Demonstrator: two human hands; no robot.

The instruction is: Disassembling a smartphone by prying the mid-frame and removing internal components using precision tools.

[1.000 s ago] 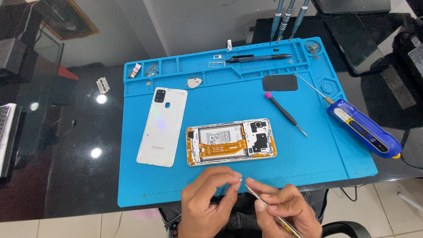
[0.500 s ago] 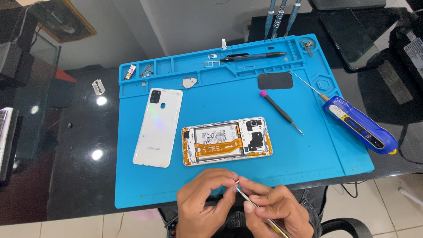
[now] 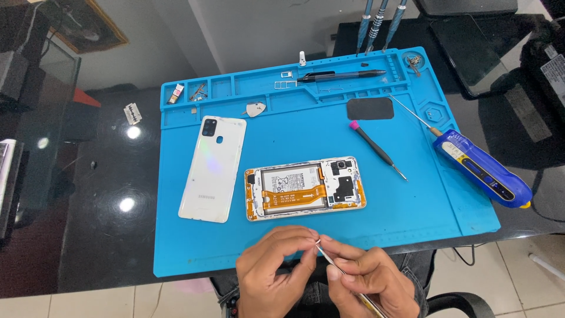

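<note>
**Tweezers work at the mat's front edge**

Both hands sit low, just past the near edge of the blue mat (image 3: 176, 247). The right hand (image 3: 371, 282) grips metal tweezers (image 3: 332, 265), fingers pressed around them. The left hand (image 3: 276, 265) pinches something tiny at the tweezer tips, too small to make out. The opened phone (image 3: 305, 188) lies on the mat just above, the white back cover (image 3: 213, 168) beside it.

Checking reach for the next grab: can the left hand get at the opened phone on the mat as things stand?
Probably yes, once freed. The left hand sits just below the opened phone with bare blue mat between, but its fingertips meet the tweezers held by the right hand.
</note>
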